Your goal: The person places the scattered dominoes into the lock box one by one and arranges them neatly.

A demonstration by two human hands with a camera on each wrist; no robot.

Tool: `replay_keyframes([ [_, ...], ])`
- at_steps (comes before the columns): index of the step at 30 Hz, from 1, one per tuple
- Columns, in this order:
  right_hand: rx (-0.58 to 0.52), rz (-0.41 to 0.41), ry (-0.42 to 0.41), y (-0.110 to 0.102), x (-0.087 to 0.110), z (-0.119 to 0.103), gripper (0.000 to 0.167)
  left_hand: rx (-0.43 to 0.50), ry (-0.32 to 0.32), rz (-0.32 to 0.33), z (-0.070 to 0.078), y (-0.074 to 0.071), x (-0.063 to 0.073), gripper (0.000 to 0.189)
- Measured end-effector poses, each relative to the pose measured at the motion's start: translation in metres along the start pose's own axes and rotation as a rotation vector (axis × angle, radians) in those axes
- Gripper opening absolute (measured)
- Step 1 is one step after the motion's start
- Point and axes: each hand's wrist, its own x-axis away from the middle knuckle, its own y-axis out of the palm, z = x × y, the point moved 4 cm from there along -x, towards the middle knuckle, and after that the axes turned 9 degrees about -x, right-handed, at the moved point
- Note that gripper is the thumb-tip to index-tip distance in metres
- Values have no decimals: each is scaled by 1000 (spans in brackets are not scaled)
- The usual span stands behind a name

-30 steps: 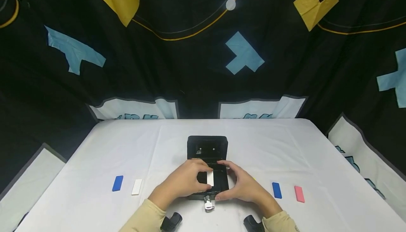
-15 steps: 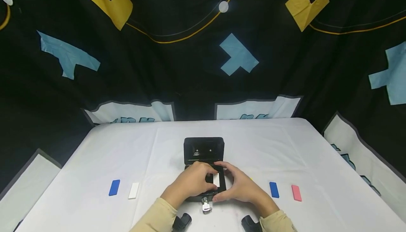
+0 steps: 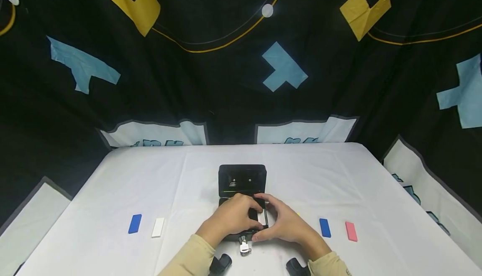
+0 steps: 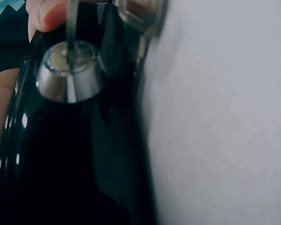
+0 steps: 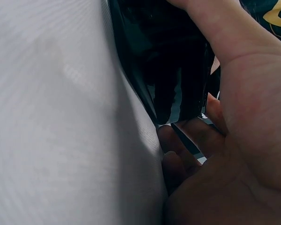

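A black cash box stands mid-table with its lid raised, and a key sits in its front lock. The left wrist view shows that lock close up on the glossy front wall. My left hand reaches into the box and pinches a white block between thumb and fingers, near the inner right side. My right hand grips the box's right side, thumb at the front and fingers toward the back. In the right wrist view my right hand curls around the box's dark wall.
Left of the box lie a blue block and another white block. On the right are a blue block and a pink block. A bit of yellow shows behind my right hand. A dark printed curtain hangs behind the table.
My left hand has moved right inside the box, bringing the white block to its right side. My right hand keeps its grip. The head view has shifted slightly.
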Motion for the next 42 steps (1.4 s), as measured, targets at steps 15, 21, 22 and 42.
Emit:
replay_keyframes([
  [15,46,41,38,0,-2,0,102,254,-8,112,-23,-44,43,54],
  [21,29,46,39,1,-2,0,102,222,-104,79,-54,-57,74,66],
  [22,26,43,38,2,-1,0,102,213,-120,76,-61,-58,80,67],
  [42,18,41,39,3,-1,1,104,-16,-284,108,-146,-82,176,58],
])
